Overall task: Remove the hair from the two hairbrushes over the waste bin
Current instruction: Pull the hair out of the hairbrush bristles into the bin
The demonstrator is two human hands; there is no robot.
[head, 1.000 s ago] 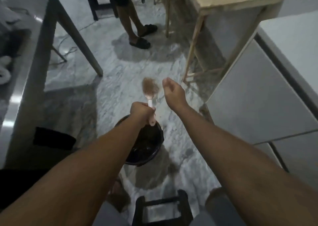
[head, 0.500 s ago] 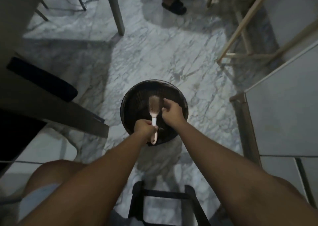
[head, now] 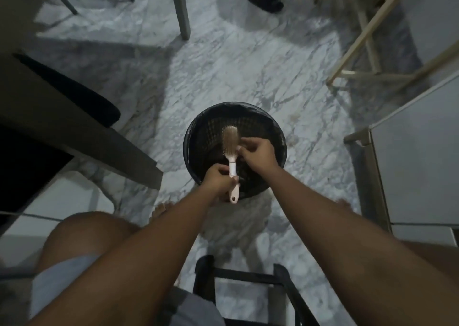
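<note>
While the left hand (head: 218, 179) grips the hairbrush (head: 231, 149) handle, head toward twelve o'clock over the bin (head: 198, 132), the right hand (head: 258, 155) pinches at its three-o'clock edge.

Left hand (head: 218, 180) grips hairbrush (head: 231, 140) over waste bin (head: 196, 137); right hand (head: 258, 153) pinches its bristles.

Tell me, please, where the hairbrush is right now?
In the head view the hairbrush is mid-frame over the bin, its handle in the left hand, the right hand at its bristles.
</note>
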